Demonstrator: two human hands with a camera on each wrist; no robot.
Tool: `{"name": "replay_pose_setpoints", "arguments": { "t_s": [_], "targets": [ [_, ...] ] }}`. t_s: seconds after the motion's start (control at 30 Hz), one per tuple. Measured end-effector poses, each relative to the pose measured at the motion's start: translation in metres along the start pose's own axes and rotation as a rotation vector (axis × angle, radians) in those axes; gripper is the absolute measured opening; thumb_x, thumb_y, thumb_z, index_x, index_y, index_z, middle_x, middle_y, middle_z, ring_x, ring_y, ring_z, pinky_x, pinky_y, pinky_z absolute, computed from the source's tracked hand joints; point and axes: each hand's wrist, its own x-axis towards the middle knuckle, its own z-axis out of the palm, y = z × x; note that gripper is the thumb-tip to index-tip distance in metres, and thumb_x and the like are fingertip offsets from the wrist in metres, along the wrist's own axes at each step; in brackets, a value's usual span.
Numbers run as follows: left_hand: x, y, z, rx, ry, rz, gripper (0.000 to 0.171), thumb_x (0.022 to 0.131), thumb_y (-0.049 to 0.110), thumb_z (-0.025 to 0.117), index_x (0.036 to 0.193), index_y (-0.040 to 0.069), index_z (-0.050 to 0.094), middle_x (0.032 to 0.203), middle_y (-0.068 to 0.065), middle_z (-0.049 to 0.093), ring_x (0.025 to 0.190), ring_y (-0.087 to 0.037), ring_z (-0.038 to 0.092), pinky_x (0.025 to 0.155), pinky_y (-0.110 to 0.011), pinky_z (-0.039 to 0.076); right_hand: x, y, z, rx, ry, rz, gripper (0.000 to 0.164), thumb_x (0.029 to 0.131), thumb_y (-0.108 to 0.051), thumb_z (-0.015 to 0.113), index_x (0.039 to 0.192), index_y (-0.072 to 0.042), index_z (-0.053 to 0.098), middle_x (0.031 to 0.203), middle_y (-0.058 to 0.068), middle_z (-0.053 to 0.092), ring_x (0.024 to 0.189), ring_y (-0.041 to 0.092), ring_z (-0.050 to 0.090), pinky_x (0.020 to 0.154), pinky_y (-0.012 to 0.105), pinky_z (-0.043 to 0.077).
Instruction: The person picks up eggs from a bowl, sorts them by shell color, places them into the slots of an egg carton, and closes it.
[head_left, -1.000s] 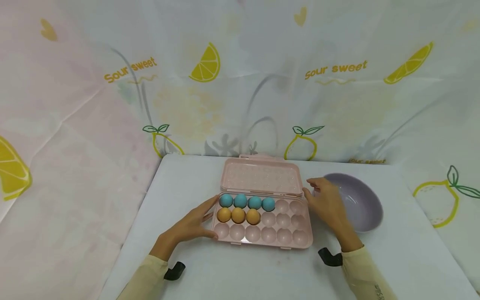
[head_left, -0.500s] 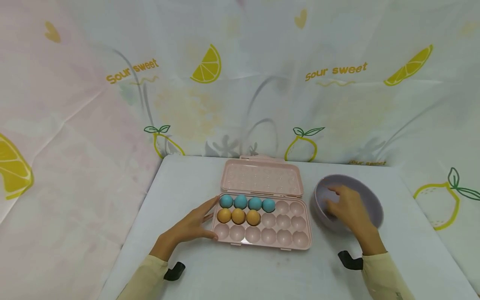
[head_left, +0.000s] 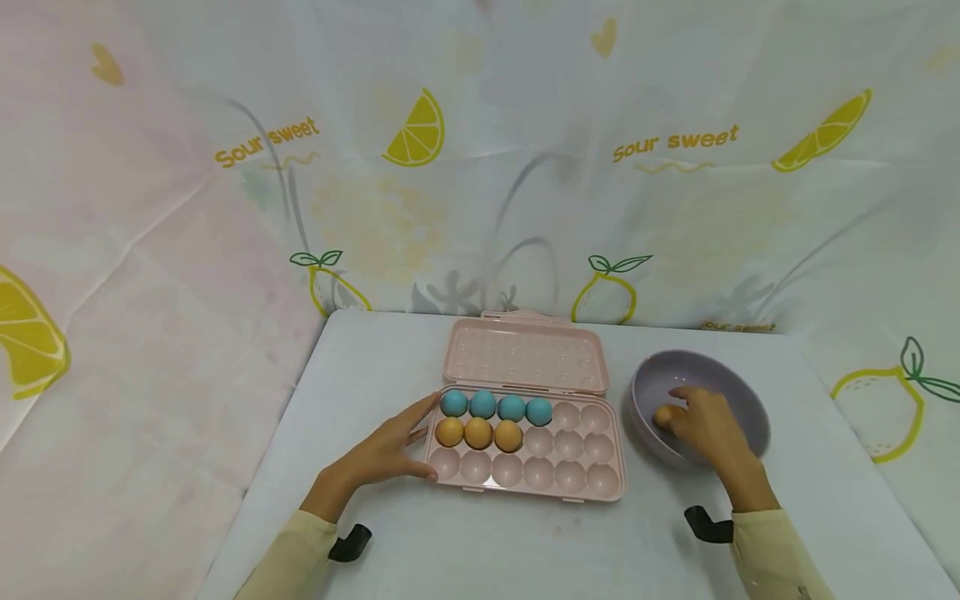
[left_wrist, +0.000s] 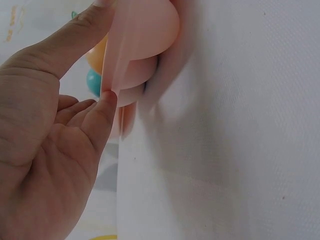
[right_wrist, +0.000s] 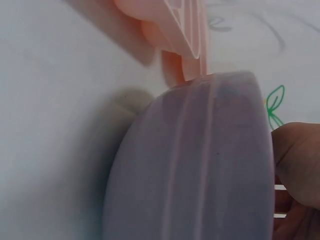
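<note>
A pink egg box [head_left: 570, 458] lies with its lid raised back in the head view. Blue balls [head_left: 482, 404] fill part of its far row, and orange balls [head_left: 478, 433] sit in the middle row. My left hand [head_left: 386, 450] rests along the box's left edge, thumb and fingers spread; the left wrist view shows fingertips touching the rim. Inside the purple bowl [head_left: 742, 408], my right hand [head_left: 708, 421] pinches what looks like an orange ball [head_left: 663, 416], mostly covered by the fingers. In the right wrist view the bowl's wall hides most of that hand.
The white table [head_left: 495, 550] carries the box at its middle and the bowl to the right. Bare cups [head_left: 538, 472] line the box's near row. A patterned cloth [head_left: 510, 217] hangs behind the table and along the left side.
My right hand has moved from beside the egg box's right edge into the bowl, where an orange ball now shows at its thumb. My left hand stays at the box.
</note>
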Motion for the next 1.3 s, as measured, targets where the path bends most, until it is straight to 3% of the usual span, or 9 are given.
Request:
{"name": "replay_pose_setpoints", "arguments": {
  "t_s": [0.3, 0.4, 0.63, 0.8, 0.93, 1.07, 1.3],
  "targets": [
    [0.000, 0.000, 0.001, -0.005, -0.001, -0.005, 0.114, 0.055, 0.029, 0.081, 0.141, 0.021, 0.007, 0.145, 0.004, 0.012, 0.130, -0.011, 0.016, 0.095, -0.029, 0.037, 0.003, 0.007, 0.006, -0.011, 0.018, -0.005, 0.037, 0.070, -0.016, 0.065, 0.099, 0.007, 0.062, 0.093, 0.022, 0.062, 0.085, 0.039, 0.056, 0.070, 0.050, 0.046],
    [0.001, -0.001, 0.001, 0.004, -0.002, -0.006, 0.114, 0.055, 0.031, 0.081, 0.141, 0.021, 0.007, 0.145, 0.004, 0.012, 0.130, -0.011, 0.016, 0.095, -0.029, 0.037, 0.004, 0.010, 0.009, -0.019, 0.021, -0.019, 0.022, 0.070, -0.013, 0.062, 0.087, 0.001, 0.065, 0.077, 0.014, 0.062, 0.071, 0.031, 0.056, 0.061, 0.043, 0.046],
    [0.002, -0.001, 0.000, -0.005, -0.006, 0.006, 0.114, 0.055, 0.029, 0.081, 0.141, 0.021, 0.007, 0.145, 0.004, 0.012, 0.130, -0.013, 0.016, 0.095, -0.030, 0.037, 0.004, 0.013, 0.012, -0.049, 0.043, -0.076, 0.009, 0.071, -0.009, 0.061, 0.076, -0.003, 0.065, 0.067, 0.006, 0.058, 0.060, 0.023, 0.051, 0.054, 0.037, 0.044],
    [0.002, 0.000, -0.001, -0.011, -0.007, 0.003, 0.114, 0.055, 0.028, 0.081, 0.141, 0.021, 0.007, 0.145, 0.003, 0.012, 0.130, -0.013, 0.015, 0.095, -0.029, 0.037, 0.004, 0.012, 0.014, -0.047, 0.033, -0.077, 0.004, 0.069, -0.008, 0.058, 0.065, -0.008, 0.058, 0.056, -0.001, 0.044, 0.053, 0.017, 0.040, 0.048, 0.027, 0.031],
    [0.001, 0.000, -0.001, -0.010, -0.006, 0.006, 0.114, 0.055, 0.028, 0.081, 0.141, 0.021, 0.007, 0.145, 0.003, 0.012, 0.130, -0.013, 0.015, 0.094, -0.029, 0.037, 0.003, 0.013, 0.013, -0.063, 0.028, -0.076, 0.005, 0.070, -0.010, 0.062, 0.072, -0.006, 0.063, 0.059, -0.001, 0.048, 0.056, 0.018, 0.042, 0.049, 0.029, 0.034],
    [0.001, 0.000, 0.000, -0.016, -0.009, 0.011, 0.114, 0.055, 0.028, 0.081, 0.141, 0.020, 0.008, 0.145, 0.003, 0.012, 0.130, -0.013, 0.015, 0.095, -0.028, 0.037, 0.002, 0.014, 0.013, -0.073, 0.014, -0.079, 0.020, 0.070, -0.011, 0.067, 0.086, 0.000, 0.065, 0.070, 0.007, 0.058, 0.060, 0.022, 0.047, 0.052, 0.036, 0.039],
    [0.001, -0.001, 0.000, -0.022, -0.007, -0.002, 0.114, 0.055, 0.028, 0.081, 0.141, 0.021, 0.008, 0.145, 0.005, 0.011, 0.130, -0.010, 0.015, 0.095, -0.027, 0.037, -0.001, 0.014, 0.012, -0.082, 0.007, -0.077, 0.030, 0.070, -0.014, 0.069, 0.092, 0.006, 0.063, 0.083, 0.019, 0.062, 0.071, 0.034, 0.056, 0.060, 0.046, 0.045]
  ]
}}
